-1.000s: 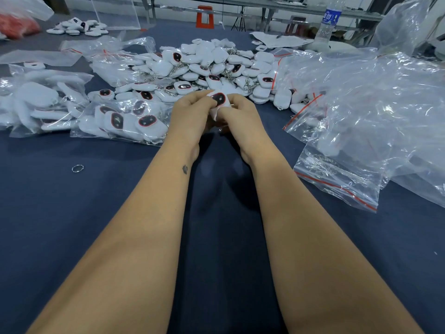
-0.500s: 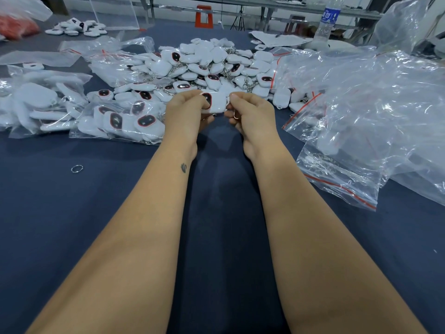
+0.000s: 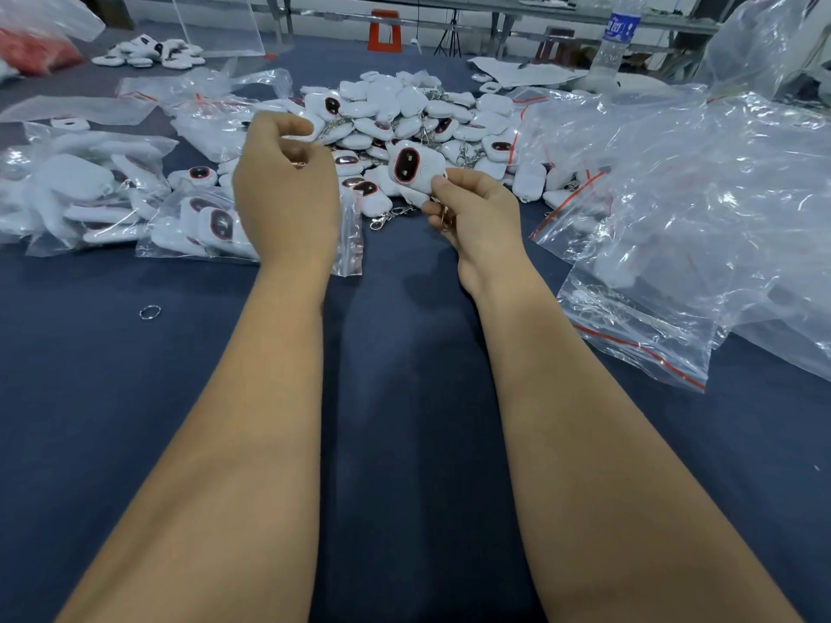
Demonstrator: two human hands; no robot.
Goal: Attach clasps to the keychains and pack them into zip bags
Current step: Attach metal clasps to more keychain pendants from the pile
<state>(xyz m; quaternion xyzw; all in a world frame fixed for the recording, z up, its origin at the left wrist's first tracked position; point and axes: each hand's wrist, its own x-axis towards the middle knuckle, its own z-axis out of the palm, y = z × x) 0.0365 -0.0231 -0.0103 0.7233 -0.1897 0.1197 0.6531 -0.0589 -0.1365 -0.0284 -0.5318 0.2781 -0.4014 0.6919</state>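
The right hand [image 3: 476, 209] pinches a white keychain [image 3: 416, 170] between thumb and fingers, just near of the loose keychain pile [image 3: 404, 114]. The left hand [image 3: 285, 191], raised to its left, has its fingers curled; whether it holds anything cannot be told. Zip bags [image 3: 674, 195] lie right.

Packing workshop: heaped keychains [image 3: 404, 110] (hundreds), zip bags [image 3: 674, 182], long worktables

Dark blue table [image 3: 404, 397], orange stool [image 3: 385, 31] and metal-framed benches [image 3: 517, 11] behind.
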